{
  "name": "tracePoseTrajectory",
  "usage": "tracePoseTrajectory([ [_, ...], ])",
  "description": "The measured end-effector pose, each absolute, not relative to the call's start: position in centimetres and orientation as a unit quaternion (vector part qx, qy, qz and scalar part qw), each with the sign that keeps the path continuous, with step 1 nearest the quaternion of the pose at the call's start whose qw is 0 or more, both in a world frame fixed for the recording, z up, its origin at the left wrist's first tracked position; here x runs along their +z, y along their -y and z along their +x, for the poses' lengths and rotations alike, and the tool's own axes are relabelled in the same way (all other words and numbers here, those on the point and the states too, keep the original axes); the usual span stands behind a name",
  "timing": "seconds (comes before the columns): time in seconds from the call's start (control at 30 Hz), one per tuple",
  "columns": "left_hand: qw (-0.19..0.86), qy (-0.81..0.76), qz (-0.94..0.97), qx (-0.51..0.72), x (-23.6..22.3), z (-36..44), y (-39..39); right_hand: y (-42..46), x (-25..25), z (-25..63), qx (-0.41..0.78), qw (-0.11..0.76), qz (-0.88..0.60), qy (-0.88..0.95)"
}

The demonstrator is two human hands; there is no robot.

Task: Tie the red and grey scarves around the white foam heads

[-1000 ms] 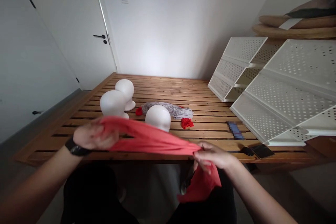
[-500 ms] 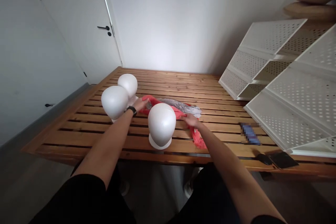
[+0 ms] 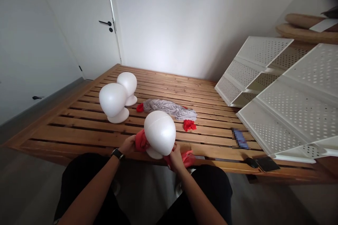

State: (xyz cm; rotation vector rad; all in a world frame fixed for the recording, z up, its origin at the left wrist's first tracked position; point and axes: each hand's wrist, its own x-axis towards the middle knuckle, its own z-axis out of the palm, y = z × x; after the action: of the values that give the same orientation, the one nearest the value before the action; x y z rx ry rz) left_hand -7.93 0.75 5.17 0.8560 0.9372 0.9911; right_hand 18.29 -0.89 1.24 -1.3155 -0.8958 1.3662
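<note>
- Our left hand (image 3: 128, 145), left of lower centre in the frame, has its grip drawn narrow around a bunched part of the coral cloth (image 3: 141, 140).
- Our right hand (image 3: 176, 158), at lower centre, pinches another part of that cloth, with a loose end spilling out to its right; some fingertips are hidden from us.
- Between our hands the nearest white head form (image 3: 160, 132) stands at the front of the bench (image 3: 87, 137). Cloth shows on both sides of its neck; any stretch behind is hidden.
- We judge the step in hand to be bringing the cloth round the neck; the next move seems to call for an even pull from both hands, without tipping the form.
- Beyond, at centre, lie a grey cloth (image 3: 166, 107) and a red scrap (image 3: 189, 125).
- Left of centre stand two more head forms (image 3: 112, 102).
</note>
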Motion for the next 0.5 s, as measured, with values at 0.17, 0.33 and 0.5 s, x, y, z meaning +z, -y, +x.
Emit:
tracePoseTrajectory([
  [0.17, 0.725, -0.42, 0.486, 0.248, 5.4, -7.2, 0.2, 2.5, 0.5, 15.5, 0.563, 0.549, -0.556, 0.267],
  [0.33, 0.651, -0.444, 0.592, 0.168, 4.9, -5.7, 0.8, 4.9, -0.8, 11.9, 0.565, 0.545, -0.548, 0.287],
  [0.5, 0.615, -0.437, 0.614, 0.231, 4.8, -3.7, 0.9, 7.5, -1.2, 8.9, 0.516, 0.511, -0.579, 0.37],
])
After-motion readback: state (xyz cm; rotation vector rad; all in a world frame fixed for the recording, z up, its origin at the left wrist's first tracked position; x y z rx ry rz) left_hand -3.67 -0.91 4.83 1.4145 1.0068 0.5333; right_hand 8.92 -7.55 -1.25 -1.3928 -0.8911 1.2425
